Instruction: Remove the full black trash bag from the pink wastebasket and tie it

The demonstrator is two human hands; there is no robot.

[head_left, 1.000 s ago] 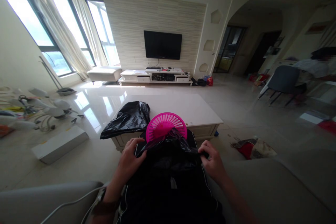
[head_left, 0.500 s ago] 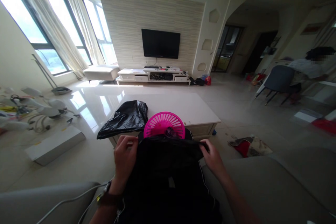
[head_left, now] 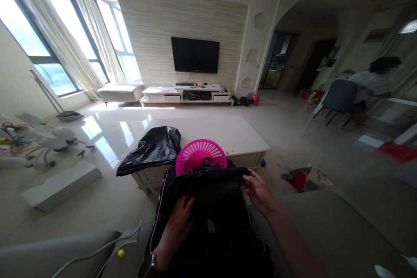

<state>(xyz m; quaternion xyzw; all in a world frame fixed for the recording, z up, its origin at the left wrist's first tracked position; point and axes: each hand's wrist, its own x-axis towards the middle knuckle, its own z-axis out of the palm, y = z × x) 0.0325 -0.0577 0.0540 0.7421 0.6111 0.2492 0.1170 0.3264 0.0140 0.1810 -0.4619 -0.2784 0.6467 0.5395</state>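
A black plastic bag is stretched across my lap, its folded far edge running sideways just in front of a pink slotted basket. My right hand pinches the right end of that edge between thumb and fingers. Lower and to the left, my left hand curls its fingers against the near side of the bag, where dark plastic and dark clothing blend. Inside the basket, some dark crumpled plastic shows. A second black plastic bag lies flattened on the table's left part.
The white coffee table stands ahead, beyond my knees. A long white box lies on the floor at left. Grey sofa seats flank me, with a white cable at left. A person sits by a dark chair at right.
My left hand has left the bag's upper left corner and moved down and right, to its near side. The right hand keeps the right end. The view has shifted slightly.
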